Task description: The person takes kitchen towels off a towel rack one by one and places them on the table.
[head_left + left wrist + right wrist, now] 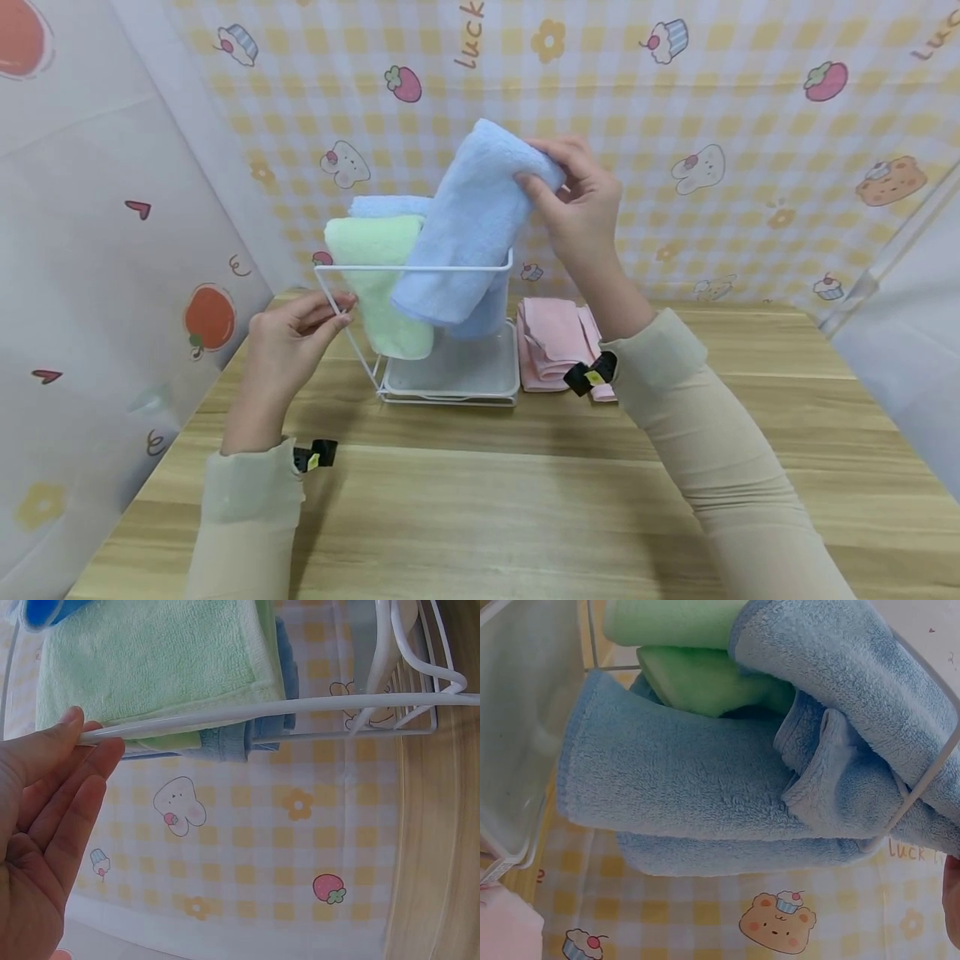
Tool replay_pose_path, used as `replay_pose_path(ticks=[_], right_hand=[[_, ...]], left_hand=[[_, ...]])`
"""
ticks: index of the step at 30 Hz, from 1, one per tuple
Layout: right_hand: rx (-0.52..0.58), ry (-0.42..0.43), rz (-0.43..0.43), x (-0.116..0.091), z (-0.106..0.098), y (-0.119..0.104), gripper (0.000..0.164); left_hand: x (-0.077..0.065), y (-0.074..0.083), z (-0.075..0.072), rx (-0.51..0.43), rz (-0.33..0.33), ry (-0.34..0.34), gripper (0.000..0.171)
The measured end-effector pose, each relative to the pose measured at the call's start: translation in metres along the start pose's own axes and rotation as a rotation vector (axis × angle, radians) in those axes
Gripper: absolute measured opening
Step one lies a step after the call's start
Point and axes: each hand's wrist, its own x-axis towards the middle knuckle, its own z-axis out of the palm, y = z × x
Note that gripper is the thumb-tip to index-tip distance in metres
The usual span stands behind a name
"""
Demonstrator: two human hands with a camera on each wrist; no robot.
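My right hand point(581, 196) pinches the upper right corner of a folded blue towel point(472, 225), which hangs tilted in front of the top bar of a white wire rack point(450, 401). A light green towel point(386, 283) hangs over the rack on the left, and more blue cloth point(390, 206) shows behind it. In the right wrist view, another blue towel point(675, 765) drapes below the held one. With thumb and fingertips my left hand point(288, 346) pinches the rack's left side bar; the left wrist view shows that white bar point(225, 716) between them.
A pale tray point(465, 367) forms the rack's base on the wooden table point(465, 517). Folded pink towels point(555, 333) lie just right of the rack. A checked, printed cloth point(750, 125) hangs close behind, and a white printed sheet point(90, 250) stands on the left.
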Motion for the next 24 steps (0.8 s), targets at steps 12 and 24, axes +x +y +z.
replay_pose_path(ticks=[12, 24], right_hand=[[0.055, 0.102, -0.017, 0.003, -0.003, -0.01, 0.026], [0.056, 0.247, 0.009, 0.004, -0.014, -0.013, 0.022]], left_hand=[[0.002, 0.003, 0.0, 0.036, 0.046, 0.026, 0.021], [0.001, 0.004, -0.001, 0.06, 0.027, 0.032, 0.021]])
